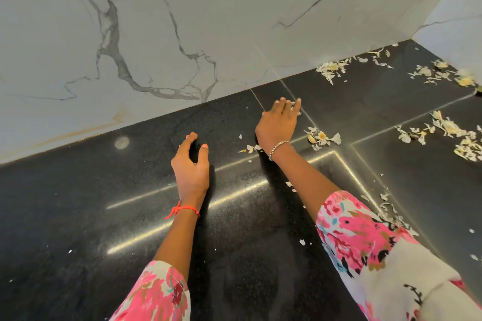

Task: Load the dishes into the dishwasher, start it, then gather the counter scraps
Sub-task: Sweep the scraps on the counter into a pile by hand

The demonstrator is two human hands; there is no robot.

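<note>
Pale, papery peel scraps lie scattered over the black counter (130,216). One small clump (322,137) sits just right of my right hand (277,122), which rests palm down, fingers stretched toward the wall, with a scrap at its fingertips. My left hand (191,164) hovers on the counter to the left, fingers curled apart, nothing in it. Bigger heaps of scraps lie at the far right (451,128) and along the back wall (331,69). Thin flakes (388,210) trail beside my right sleeve.
A white marble-look backsplash (156,34) rises behind the counter and turns a corner at the upper right (453,21). Seams run across the dark counter slabs. A round light reflection (121,142) shows on the left part.
</note>
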